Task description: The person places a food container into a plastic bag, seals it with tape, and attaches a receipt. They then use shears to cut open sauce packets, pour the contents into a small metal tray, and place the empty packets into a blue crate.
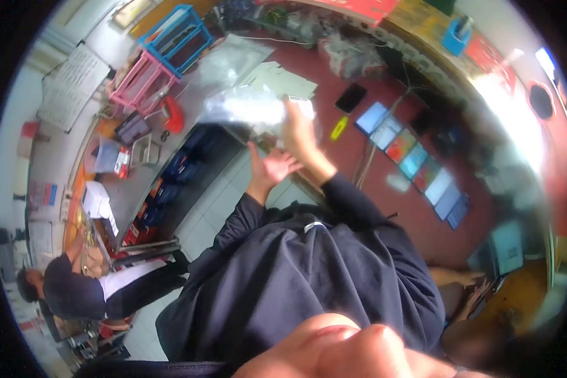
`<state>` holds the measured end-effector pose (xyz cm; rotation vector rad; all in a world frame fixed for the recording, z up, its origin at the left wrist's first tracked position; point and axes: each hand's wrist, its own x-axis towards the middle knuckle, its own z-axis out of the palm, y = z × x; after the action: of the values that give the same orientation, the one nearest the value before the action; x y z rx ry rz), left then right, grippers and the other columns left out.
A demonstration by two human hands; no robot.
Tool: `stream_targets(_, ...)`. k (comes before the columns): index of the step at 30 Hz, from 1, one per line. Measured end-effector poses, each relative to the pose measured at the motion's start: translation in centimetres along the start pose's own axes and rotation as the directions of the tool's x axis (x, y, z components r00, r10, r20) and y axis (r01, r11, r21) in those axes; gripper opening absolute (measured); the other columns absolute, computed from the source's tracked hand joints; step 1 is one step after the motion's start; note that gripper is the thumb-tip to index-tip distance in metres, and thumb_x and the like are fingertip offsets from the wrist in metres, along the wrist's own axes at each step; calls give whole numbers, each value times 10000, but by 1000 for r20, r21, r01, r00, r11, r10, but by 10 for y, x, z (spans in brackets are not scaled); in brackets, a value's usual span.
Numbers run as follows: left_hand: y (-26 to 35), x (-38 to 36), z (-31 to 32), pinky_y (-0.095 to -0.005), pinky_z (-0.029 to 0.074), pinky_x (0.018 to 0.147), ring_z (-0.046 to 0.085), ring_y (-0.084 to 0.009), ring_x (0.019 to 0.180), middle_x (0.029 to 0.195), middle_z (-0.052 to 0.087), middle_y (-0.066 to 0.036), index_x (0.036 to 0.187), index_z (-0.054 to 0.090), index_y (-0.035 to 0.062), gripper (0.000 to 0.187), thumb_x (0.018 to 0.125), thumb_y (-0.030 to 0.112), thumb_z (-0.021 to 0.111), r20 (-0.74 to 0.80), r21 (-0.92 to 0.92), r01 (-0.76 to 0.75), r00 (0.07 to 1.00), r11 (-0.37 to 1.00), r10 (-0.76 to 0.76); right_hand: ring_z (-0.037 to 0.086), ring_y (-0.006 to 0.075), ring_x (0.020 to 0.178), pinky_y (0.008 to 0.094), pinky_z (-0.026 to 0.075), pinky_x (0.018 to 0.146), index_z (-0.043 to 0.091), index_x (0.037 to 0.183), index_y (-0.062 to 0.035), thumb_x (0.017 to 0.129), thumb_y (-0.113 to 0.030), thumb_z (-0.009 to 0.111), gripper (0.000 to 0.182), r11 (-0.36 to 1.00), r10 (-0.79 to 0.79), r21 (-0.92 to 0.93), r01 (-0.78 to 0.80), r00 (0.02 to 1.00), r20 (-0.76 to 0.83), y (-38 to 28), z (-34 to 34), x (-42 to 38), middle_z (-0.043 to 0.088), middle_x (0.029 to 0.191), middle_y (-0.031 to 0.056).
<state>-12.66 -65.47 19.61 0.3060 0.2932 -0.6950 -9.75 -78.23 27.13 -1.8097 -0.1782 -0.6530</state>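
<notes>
My right hand [299, 133] reaches over the red table edge, its fingers closed on a clear plastic bag [249, 108]. The bag stretches out to the left and is blurred and shiny. A small pale, boxy end [301, 106] shows at my fingertips. Just below and to the left, my left hand [272, 167] is open, palm up with fingers spread and nothing in it. Flat pale sheets [280, 82] and a plastic sleeve [236, 60] lie beyond the bag.
On the red table [416, 217] lie a black phone [351, 97], a yellow marker [339, 128] and a row of several phones [412, 162]. Blue [176, 41] and pink racks [143, 83] stand upper left. One person [75, 286] works at left; another person's hands [475, 290] show lower right.
</notes>
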Motion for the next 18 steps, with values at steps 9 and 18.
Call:
stream_targets(9,-28,-48,79,-466,281,1025,365,-284,1237,1396,325,-131,1392,233,79,811,834,654,359,271,43,-343,908,938,319,563,239,1077,449,300,1028,606,1005,-64,642,-110,594,366,797,-539,-161,582,806,246,-110,-51,-50,605,1068,72)
stream_targets(18,-30,-68,89,-441,318,997,429,-263,1172,1368,357,-122,1385,251,79,793,847,657,319,311,72,-398,880,915,358,558,205,1109,426,249,1064,657,953,-79,666,-22,585,301,709,-665,-109,697,712,227,-127,-61,-64,629,1080,65)
